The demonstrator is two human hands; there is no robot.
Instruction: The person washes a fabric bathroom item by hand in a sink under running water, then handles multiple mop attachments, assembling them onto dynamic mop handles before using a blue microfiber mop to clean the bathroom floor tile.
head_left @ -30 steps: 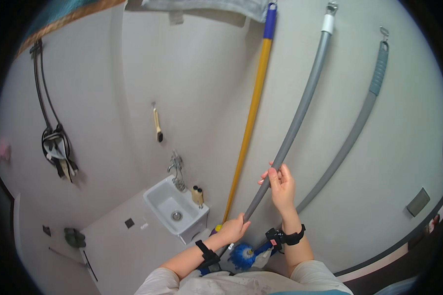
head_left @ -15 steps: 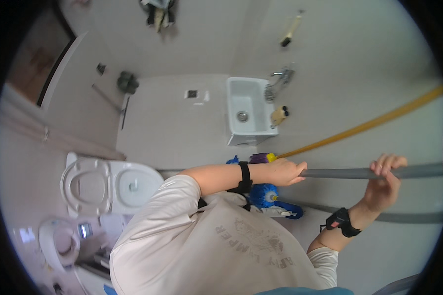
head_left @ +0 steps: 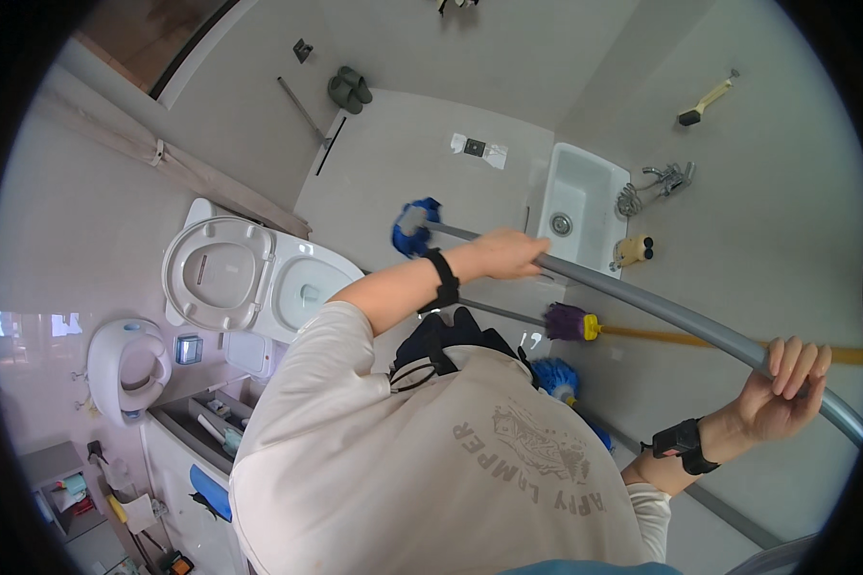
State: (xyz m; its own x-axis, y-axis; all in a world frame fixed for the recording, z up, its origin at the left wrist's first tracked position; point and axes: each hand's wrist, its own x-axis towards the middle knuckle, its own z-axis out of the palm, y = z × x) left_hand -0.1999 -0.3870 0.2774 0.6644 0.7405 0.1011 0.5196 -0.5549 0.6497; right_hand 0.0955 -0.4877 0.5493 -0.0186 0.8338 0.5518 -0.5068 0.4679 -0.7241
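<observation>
A mop with a blue head (head_left: 414,228) and a long grey handle (head_left: 642,299) slants across the view, its head at the floor past the toilet bowl. My left hand (head_left: 510,254) is closed round the lower part of the handle, in front of the sink. Higher up, my right hand (head_left: 788,385) grips the same handle near the right side, with its fingers curled over it. Beyond my right hand the handle runs out toward the rim of the view.
A white sink (head_left: 585,206) stands on the right, with a purple mop (head_left: 571,322) below it and another blue mop (head_left: 554,376) by my body. On the left is a toilet (head_left: 307,287) with its lid raised. Slippers (head_left: 349,89) lean near the far wall; a floor drain (head_left: 475,147) lies ahead.
The blue mop head has come into sight on the floor ahead of my left arm. The handle now slants down to the left, and the view has turned and shifted.
</observation>
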